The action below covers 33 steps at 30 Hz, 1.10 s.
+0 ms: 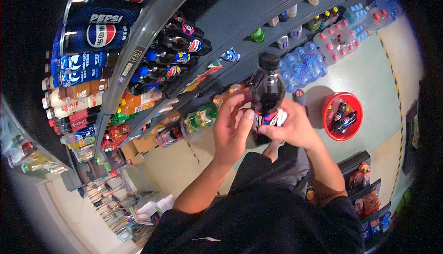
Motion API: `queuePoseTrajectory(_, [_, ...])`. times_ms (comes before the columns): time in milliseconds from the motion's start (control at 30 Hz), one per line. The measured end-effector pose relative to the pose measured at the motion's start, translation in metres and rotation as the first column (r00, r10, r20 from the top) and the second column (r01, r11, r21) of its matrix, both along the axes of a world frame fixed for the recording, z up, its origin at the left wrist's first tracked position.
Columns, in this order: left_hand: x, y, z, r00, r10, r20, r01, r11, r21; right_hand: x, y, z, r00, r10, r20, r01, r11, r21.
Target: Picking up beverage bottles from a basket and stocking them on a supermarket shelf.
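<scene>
A dark plastic cola bottle (268, 84) with a black cap stands upright between my two hands, in front of my body. Its label is partly covered by fingers. My left hand (233, 126) holds it from the left, thumb against the label's edge. From the right, my right hand (294, 124) wraps the lower part, with its thumb across the front of the label. To my left, several more cola bottles (187, 43) lie along a dark shelf (221, 15).
A red bucket (360, 115) on the floor at right holds a few bottles. Shrink-wrapped water packs (304, 65) line the shelf's foot. Pepsi bottles (97, 34) fill a curved-edge shelf at upper left. Snack racks (363, 184) stand at lower right. An open cardboard box (143, 145) sits at lower left.
</scene>
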State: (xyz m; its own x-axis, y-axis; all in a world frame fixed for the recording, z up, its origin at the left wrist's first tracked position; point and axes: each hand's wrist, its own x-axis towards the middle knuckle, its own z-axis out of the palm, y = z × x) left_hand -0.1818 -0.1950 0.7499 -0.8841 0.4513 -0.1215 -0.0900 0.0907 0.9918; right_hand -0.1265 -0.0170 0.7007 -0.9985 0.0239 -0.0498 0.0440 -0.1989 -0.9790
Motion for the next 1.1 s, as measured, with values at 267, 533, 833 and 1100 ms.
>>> queuePoseTrajectory(267, [-0.037, 0.04, -0.024, 0.97, 0.233, -0.073, -0.241, 0.963, -0.121, -0.124, 0.027, -0.048, 0.943, -0.161, -0.291, 0.259, 0.904, 0.34])
queuePoseTrajectory(533, [-0.047, 0.044, -0.057, 0.923, 0.377, 0.077, -0.334, 0.884, -0.327, -0.302, 0.006, -0.092, 0.99, -0.001, -0.141, 0.075, 0.847, 0.525])
queuePoseTrajectory(833, [-0.052, -0.008, -0.085, 0.952, 0.213, 0.219, -0.108, 0.906, -0.41, -0.403, -0.042, -0.095, 0.986, 0.079, -0.148, 0.019, 0.823, 0.568])
queuePoseTrajectory(1100, [-0.087, -0.077, -0.092, 0.953, 0.216, 0.213, -0.103, 0.891, -0.442, -0.445, -0.063, -0.104, 0.984, 0.104, -0.145, 0.015, 0.762, 0.647])
